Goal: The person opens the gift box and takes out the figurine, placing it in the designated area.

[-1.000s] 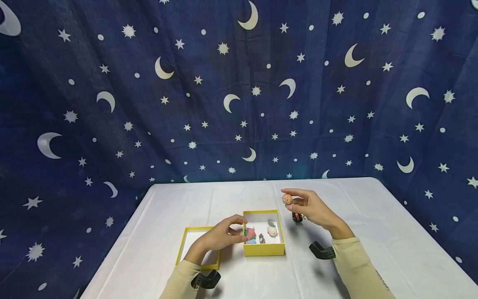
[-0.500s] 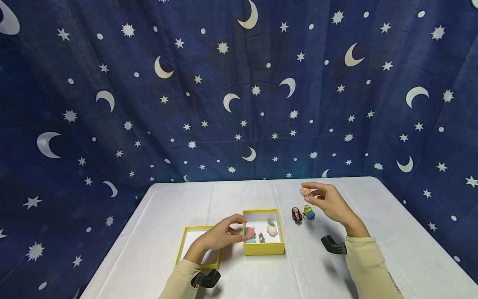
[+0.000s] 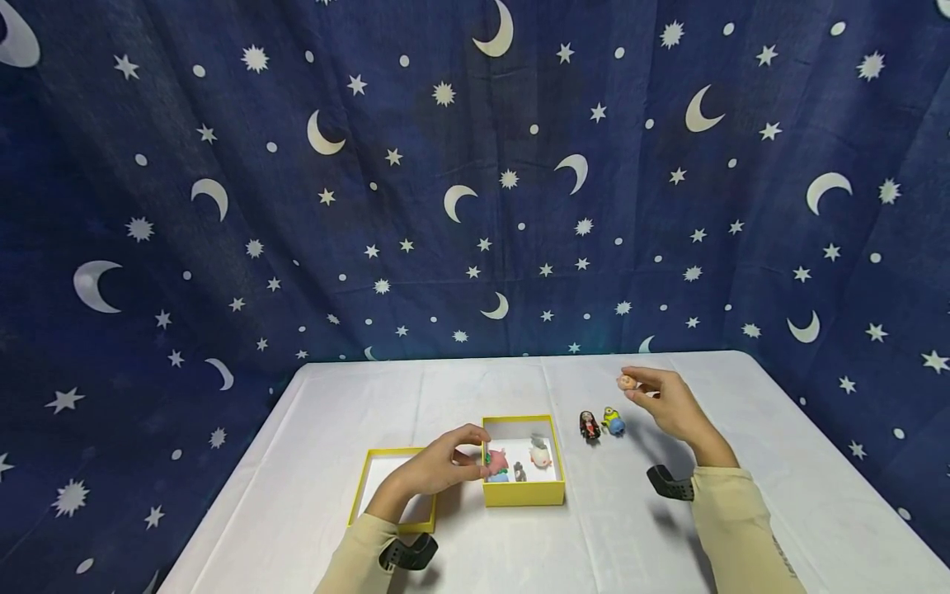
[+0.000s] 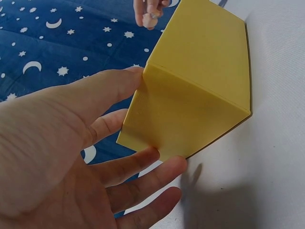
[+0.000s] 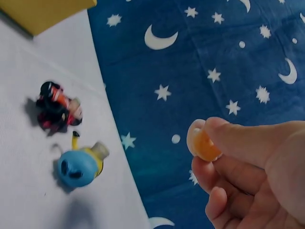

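Note:
My right hand (image 3: 671, 408) pinches a small round figurine (image 5: 204, 143), orange and pale pink, between thumb and fingers, raised above the table at the back right. Below and left of it, a dark-haired figurine (image 3: 590, 426) in black and red stands beside a yellow-and-blue minion figurine (image 3: 613, 422). My left hand (image 3: 438, 469) holds the left side of a yellow box (image 3: 524, 495), thumb and fingers against its wall in the left wrist view. Inside the box lie a pink figurine (image 3: 496, 463), a small grey one (image 3: 519, 473) and a white figurine (image 3: 541, 456).
A yellow-rimmed box lid (image 3: 362, 487) with a white inside lies left of the box, partly covered by my left forearm. White cloth covers the table (image 3: 416, 388). A blue curtain (image 3: 475, 214) with moons and stars hangs behind.
My right hand has carried the round figurine rightward, away from the box, bringing the minion figurine into full view. My left hand has stayed on the box.

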{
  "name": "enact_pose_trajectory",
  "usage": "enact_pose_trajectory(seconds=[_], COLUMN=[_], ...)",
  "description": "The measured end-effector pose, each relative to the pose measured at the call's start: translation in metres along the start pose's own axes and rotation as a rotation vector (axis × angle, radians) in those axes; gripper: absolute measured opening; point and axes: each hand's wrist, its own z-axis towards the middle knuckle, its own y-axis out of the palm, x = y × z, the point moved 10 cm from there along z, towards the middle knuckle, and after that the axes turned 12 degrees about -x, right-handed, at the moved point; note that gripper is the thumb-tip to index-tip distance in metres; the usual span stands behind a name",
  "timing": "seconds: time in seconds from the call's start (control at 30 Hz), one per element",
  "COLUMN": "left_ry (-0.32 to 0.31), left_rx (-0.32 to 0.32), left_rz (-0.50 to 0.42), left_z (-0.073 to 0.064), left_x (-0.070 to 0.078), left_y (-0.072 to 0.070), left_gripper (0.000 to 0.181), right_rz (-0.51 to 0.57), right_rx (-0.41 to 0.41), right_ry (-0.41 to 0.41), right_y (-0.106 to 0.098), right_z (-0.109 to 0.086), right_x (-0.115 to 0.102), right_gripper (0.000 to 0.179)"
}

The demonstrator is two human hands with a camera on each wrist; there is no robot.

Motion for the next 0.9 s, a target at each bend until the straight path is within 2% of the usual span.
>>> enact_pose_trajectory(seconds=[0.2, 0.5, 0.9], left_ry=[0.013, 0.017, 0.032], left_rx=[0.001, 0.003, -0.011], left_rz=[0.002, -0.008, 0.006], left_z=[0.0, -0.002, 0.001], left_x=[0.001, 0.002, 0.001], left_y=[0.0, -0.001, 0.001], left_gripper=[0.046, 0.045, 0.045], right_rz=[-0.004, 0.024, 0.04], right_rx=[-0.001, -0.072, -0.164], right_ry=[0.044, 0.12, 0.17], right_y=[0.002, 0.02, 0.037], right_z=[-0.003, -0.004, -0.007], right_x=[0.018, 0.049, 0.067], right_gripper=[0.039, 0.04, 0.038])
